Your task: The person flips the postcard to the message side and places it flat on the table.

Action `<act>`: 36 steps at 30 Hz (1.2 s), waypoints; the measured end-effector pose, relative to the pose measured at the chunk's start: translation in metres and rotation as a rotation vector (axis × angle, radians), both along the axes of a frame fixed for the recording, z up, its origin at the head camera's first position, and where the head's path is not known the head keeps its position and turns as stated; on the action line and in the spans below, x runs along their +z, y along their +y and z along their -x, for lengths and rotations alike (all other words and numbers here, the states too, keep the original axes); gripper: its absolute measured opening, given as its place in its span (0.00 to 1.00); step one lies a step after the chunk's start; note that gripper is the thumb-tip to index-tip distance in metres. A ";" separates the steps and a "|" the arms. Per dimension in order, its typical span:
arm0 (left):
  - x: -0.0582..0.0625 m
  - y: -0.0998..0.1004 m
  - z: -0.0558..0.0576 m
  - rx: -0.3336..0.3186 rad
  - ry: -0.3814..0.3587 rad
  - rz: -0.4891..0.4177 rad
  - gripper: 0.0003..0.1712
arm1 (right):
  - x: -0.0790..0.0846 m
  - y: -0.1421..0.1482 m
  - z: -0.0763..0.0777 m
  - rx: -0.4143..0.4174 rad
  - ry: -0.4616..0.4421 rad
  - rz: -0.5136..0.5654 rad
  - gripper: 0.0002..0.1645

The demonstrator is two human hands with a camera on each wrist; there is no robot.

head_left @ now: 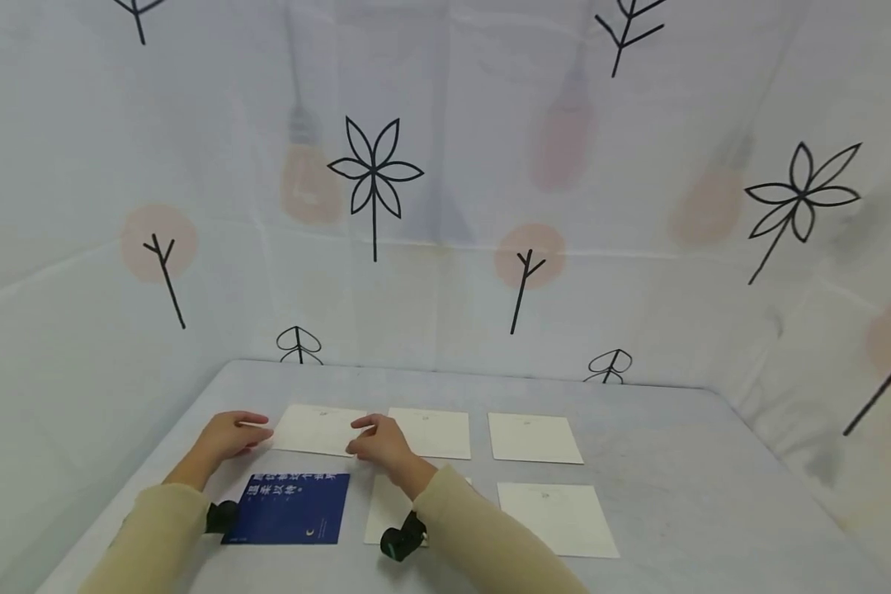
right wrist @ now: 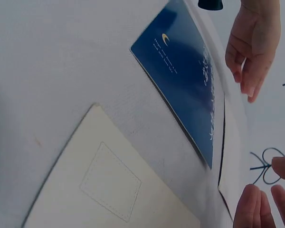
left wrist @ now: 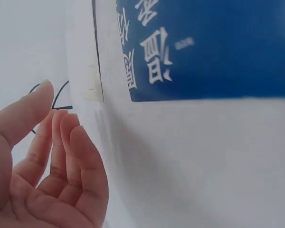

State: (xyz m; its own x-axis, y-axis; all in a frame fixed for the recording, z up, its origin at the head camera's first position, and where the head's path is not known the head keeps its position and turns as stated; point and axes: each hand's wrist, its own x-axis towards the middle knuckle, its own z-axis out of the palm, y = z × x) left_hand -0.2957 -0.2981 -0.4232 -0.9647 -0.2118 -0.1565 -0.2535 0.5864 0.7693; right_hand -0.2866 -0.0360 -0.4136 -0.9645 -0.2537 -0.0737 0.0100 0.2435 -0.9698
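Note:
At the back left of the table lies a cream card with a small mark near its far edge. My left hand hovers by its left edge, and my right hand is over its right end. Neither hand visibly grips it; whether the right fingertips touch it I cannot tell. In the left wrist view nothing sits between the left fingers. A dark blue card with white characters and a small yellow moon lies nearer, between the forearms.
Two more cream cards, one in the middle and one at the right, continue the back row. In front lie another card, partly under the right forearm, and a card at the right. A patterned cloth hangs behind the table.

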 end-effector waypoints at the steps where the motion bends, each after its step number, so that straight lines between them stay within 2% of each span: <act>1: 0.000 -0.001 -0.002 -0.011 0.002 0.002 0.29 | 0.001 0.000 -0.002 0.001 0.005 0.004 0.22; 10: 0.006 -0.003 -0.024 -0.091 0.032 0.022 0.32 | -0.002 0.001 -0.019 -0.006 0.072 -0.054 0.19; 16: 0.005 -0.004 -0.037 -0.128 0.038 0.061 0.33 | -0.004 0.002 -0.032 -0.005 0.106 -0.081 0.19; 21: 0.004 -0.006 -0.046 -0.184 0.034 0.103 0.33 | -0.004 0.003 -0.043 0.017 0.109 -0.067 0.19; 30: 0.004 -0.008 -0.054 -0.307 0.007 0.155 0.37 | -0.011 0.004 -0.053 -0.007 0.076 -0.099 0.21; 36: 0.004 -0.012 -0.058 -0.406 -0.015 0.226 0.43 | -0.015 0.003 -0.055 0.006 0.138 -0.157 0.28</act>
State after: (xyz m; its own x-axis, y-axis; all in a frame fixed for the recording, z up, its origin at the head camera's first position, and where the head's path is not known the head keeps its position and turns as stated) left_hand -0.2381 -0.3102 -0.4194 -0.9745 0.1522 -0.1646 0.0210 0.7930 0.6089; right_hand -0.2313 -0.0325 -0.4288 -0.9666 -0.2554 0.0196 -0.1220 0.3918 -0.9119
